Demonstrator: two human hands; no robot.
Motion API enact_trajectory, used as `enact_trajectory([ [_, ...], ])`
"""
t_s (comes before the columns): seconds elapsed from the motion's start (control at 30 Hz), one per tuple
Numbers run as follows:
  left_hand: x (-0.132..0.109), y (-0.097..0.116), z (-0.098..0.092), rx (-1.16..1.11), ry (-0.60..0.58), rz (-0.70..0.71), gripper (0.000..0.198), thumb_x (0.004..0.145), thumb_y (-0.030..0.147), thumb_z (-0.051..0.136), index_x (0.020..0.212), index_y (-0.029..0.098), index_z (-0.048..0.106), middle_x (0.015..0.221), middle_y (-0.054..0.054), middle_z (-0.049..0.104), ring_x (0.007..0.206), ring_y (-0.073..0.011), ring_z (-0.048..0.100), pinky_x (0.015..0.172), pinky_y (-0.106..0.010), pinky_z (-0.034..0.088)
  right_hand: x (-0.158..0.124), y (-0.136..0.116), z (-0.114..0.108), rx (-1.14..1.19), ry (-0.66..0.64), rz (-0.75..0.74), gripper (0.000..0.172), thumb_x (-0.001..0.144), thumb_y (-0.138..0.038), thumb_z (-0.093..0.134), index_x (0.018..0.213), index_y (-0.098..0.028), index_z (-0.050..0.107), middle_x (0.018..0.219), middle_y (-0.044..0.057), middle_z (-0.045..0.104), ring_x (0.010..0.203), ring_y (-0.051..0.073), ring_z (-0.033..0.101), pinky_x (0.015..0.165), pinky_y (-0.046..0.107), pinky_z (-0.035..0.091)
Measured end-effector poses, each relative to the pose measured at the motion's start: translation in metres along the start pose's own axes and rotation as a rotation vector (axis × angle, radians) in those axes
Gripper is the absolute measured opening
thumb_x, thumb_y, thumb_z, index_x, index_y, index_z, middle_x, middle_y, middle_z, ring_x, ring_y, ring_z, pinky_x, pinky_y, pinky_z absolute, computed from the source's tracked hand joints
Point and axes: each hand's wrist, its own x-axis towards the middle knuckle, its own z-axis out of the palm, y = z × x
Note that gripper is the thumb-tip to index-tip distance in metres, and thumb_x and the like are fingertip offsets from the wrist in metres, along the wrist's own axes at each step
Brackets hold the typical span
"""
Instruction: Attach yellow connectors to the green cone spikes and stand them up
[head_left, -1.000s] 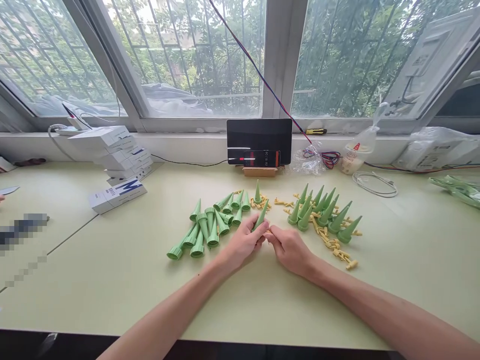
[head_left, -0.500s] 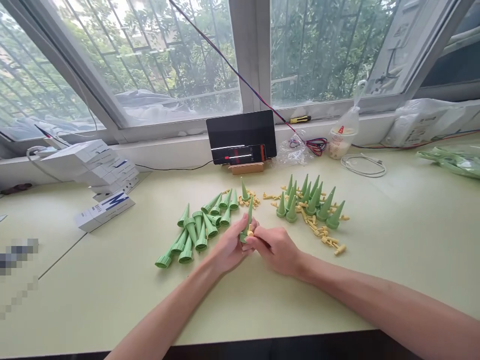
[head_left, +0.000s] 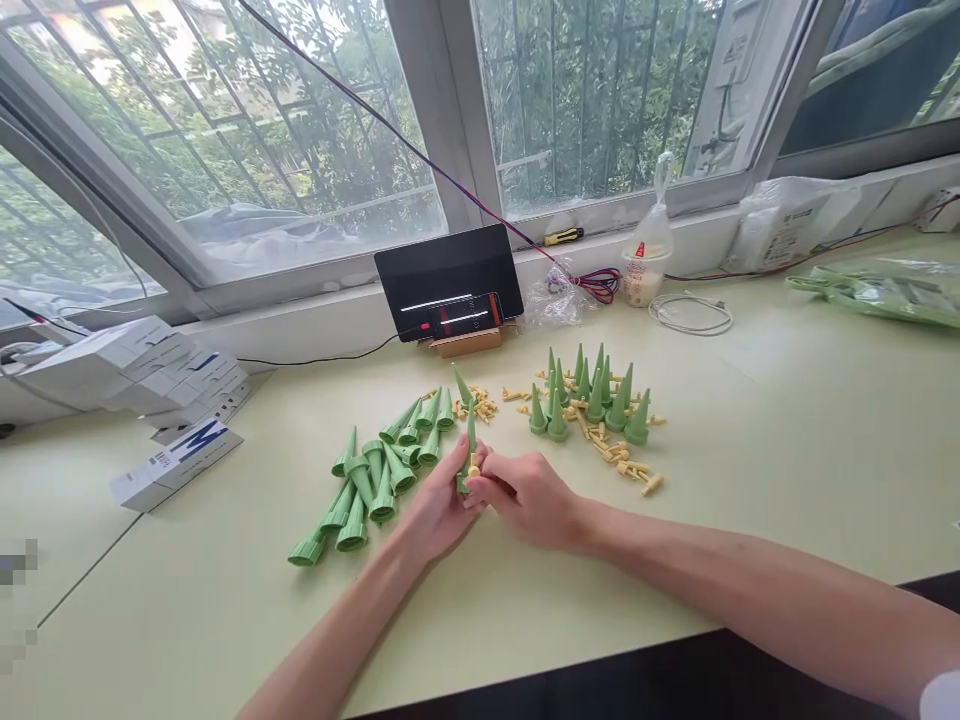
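My left hand (head_left: pixel 442 500) is closed around a green plastic cone (head_left: pixel 471 430), which points upward. My right hand (head_left: pixel 525 495) pinches a small yellow plastic valve (head_left: pixel 474 470) against the side of that cone; the exact contact between the two pieces is hidden by my fingers. To the left of my hands lies a heap of loose green cones (head_left: pixel 382 495), most tipped over with their hollow ends toward me. On the right, several green cones (head_left: pixel 596 400) stand upright among scattered yellow valves (head_left: pixel 619 455). Another cone (head_left: pixel 461 388) leans by a small yellow pile (head_left: pixel 484 408) beyond my hands.
A tablet (head_left: pixel 450 280) with a phone (head_left: pixel 465 315) before it leans on a cardboard stand (head_left: pixel 469 343). White boxes (head_left: pixel 176 465) are at left. Along the window side are a bagged cup (head_left: pixel 645 270), a coiled white cable (head_left: pixel 690 313) and a yellow cutter (head_left: pixel 562 236).
The view has turned, so the whole scene sits further left and tilted. Both hands keep their hold on the cone and the yellow valve, with little visible movement between them.
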Motion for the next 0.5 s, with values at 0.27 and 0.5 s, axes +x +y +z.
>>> enact_trajectory([
  [0.27,0.003,-0.002,-0.001,0.327,0.122,0.237,0.034,0.087,0.051,0.061,0.087,0.019,0.053,0.07,0.003,0.048,0.05,-0.0057,0.04,0.042,-0.016,0.029,0.004,0.003,-0.007,-0.115,-0.031,0.14,0.019,0.099,-0.028,0.043,0.081,-0.02,0.047,0.065,-0.002,0.058,0.051,0.011,0.044,0.054,0.022,0.032],
  [0.5,0.002,-0.003,-0.003,0.776,0.125,0.506,0.032,0.094,0.046,0.051,0.079,0.018,0.046,0.07,0.004,0.042,0.054,-0.0066,0.037,0.047,-0.021,0.031,0.002,0.01,-0.008,-0.174,-0.106,0.162,0.025,0.099,-0.027,0.039,0.074,-0.022,0.037,0.058,-0.005,0.042,0.049,0.011,0.029,0.05,0.024,0.024],
])
